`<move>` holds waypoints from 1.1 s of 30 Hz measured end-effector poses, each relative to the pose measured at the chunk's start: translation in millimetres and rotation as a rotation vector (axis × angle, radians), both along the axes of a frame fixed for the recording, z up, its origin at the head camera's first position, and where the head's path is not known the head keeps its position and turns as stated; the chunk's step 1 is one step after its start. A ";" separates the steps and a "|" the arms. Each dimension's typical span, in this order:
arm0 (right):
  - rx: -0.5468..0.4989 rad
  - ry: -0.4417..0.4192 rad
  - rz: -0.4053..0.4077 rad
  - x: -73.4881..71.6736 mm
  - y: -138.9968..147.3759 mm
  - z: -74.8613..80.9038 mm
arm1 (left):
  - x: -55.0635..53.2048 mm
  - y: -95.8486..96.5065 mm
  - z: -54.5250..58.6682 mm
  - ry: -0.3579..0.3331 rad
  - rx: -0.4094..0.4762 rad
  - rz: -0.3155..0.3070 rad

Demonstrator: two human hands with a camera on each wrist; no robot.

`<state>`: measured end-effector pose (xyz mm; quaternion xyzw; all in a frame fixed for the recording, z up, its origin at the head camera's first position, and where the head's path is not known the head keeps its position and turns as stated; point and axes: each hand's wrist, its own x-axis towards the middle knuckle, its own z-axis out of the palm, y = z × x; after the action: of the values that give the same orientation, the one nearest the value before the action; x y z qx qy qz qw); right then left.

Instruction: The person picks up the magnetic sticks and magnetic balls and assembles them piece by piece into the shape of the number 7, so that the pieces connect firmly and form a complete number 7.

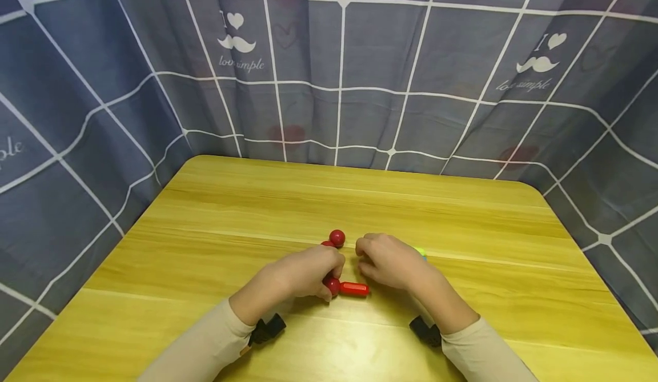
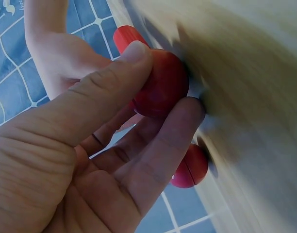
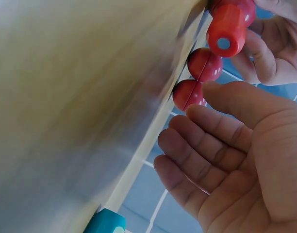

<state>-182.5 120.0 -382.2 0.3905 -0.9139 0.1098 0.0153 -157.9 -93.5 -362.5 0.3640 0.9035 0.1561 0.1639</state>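
Observation:
My left hand (image 1: pixel 308 269) pinches a glossy red ball (image 2: pixel 165 85) between thumb and fingertips, low over the wooden table. A short red cylinder (image 1: pixel 354 289) lines up with that ball, pointing right; its end in the right wrist view shows a round blue centre. Beyond the left fingers are two more red balls, one in full view (image 1: pixel 337 237) and another (image 1: pixel 327 244) partly covered by the hand. To the right, my right hand (image 1: pixel 393 261) hovers close over the table with loosely bent fingers and nothing in its grasp. Seams run round the two balls (image 3: pixel 205 64) in the right wrist view.
Behind the right hand a small yellow-green and blue thing (image 1: pixel 421 252) shows, mostly hidden. A teal piece (image 3: pixel 106 222) appears at the bottom of the right wrist view. The wooden table (image 1: pixel 247 199) meets a grey-blue checked curtain (image 1: pixel 308 45) at the back and sides.

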 end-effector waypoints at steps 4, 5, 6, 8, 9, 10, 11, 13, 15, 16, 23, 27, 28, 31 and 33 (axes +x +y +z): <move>0.001 -0.021 -0.006 -2.7 -0.8 1.5 | 0.9 0.9 0.2 0.002 -0.005 -0.003; 0.000 -0.027 -0.005 -3.0 -0.8 2.0 | 1.2 1.2 0.2 0.004 -0.005 -0.006; 0.001 -0.031 -0.005 -3.4 -0.9 2.5 | 1.6 1.6 0.3 0.005 -0.003 -0.008; 0.000 -0.036 -0.005 -4.3 -0.6 3.1 | 2.4 2.5 0.5 0.006 0.000 -0.010; 0.001 -0.038 -0.008 -4.9 -0.6 3.5 | 2.8 3.1 0.5 0.009 0.000 -0.010; 0.001 -0.039 -0.011 -5.5 -0.7 4.0 | 3.0 3.6 0.5 0.011 -0.001 -0.011; 0.002 -0.038 -0.017 -6.4 -0.7 4.2 | 3.3 4.1 0.7 0.012 0.000 -0.011; 0.000 -0.031 -0.030 -8.5 -0.9 4.2 | 3.1 5.1 0.2 0.016 -0.003 -0.009; 0.003 -0.012 -0.044 -10.9 -1.7 4.3 | 2.8 5.6 -0.3 0.017 -0.007 -0.008; 0.003 0.003 -0.047 -12.2 -2.3 4.0 | 2.4 5.7 -0.4 0.017 -0.008 -0.009; 0.011 0.077 -0.032 -22.2 -11.1 2.8 | 1.3 4.4 -0.5 0.032 -0.008 -0.013; 0.030 0.074 -0.022 -26.9 -20.4 4.4 | 1.2 3.0 0.6 0.032 -0.003 -0.020; 0.039 0.070 -0.017 -27.8 -23.1 5.2 | 1.2 2.6 0.6 0.032 -0.003 -0.022; 0.062 0.048 0.010 -29.1 -30.7 7.2 | 0.6 1.8 0.4 0.032 -0.007 -0.028; 0.078 0.032 0.033 -29.3 -34.7 7.7 | 0.1 1.6 0.1 0.034 -0.012 -0.029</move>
<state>-211.8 85.3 -374.5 0.4078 -0.9105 0.0678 0.0129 -157.9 -91.9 -362.4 0.3787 0.9016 0.1423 0.1530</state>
